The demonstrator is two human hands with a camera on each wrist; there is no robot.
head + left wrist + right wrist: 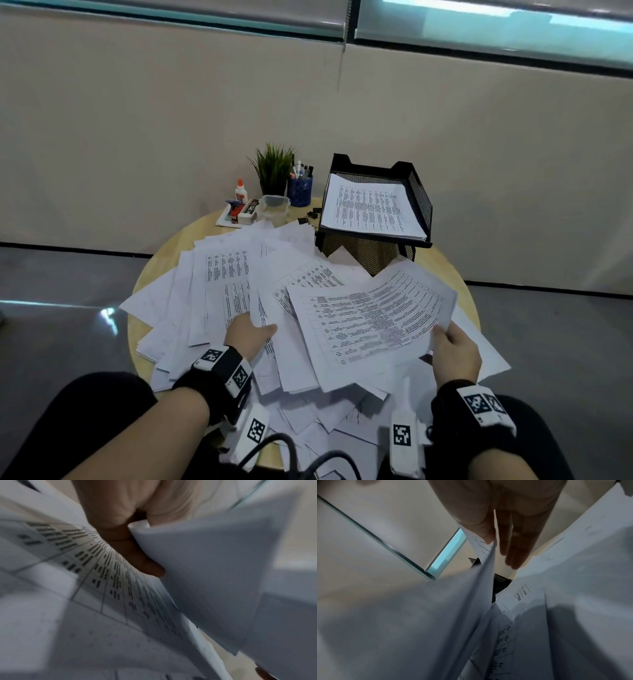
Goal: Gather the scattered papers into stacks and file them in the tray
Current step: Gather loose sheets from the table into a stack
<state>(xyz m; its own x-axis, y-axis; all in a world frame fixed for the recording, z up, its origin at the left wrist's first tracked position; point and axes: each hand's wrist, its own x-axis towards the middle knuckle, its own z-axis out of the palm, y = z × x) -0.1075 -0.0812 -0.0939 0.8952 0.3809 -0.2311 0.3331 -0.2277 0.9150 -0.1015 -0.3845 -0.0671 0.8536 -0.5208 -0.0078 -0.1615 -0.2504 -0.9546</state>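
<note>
Holding one printed table sheet (373, 325) pinched at its near edge in my right hand (454, 349); left hand (248, 334) grips another sheet's edge in the pile. Scattered papers (219, 284), white with dense black tables, overlap askew across the round table (467, 301). Black mesh tray (419, 195), far right, carries one neat stack (366, 209). Judged barely begun: most remains unfiled.

Bare forearms here, no sleeves in sight. A black fabric wrist strap (219, 377) wraps the left arm, and a matching black strap (455, 401) wraps the right; both carry white blocks printed with black square-pattern markers. Black cables (308, 459) trail from the wrist units across dark trousers (99, 397).
</note>
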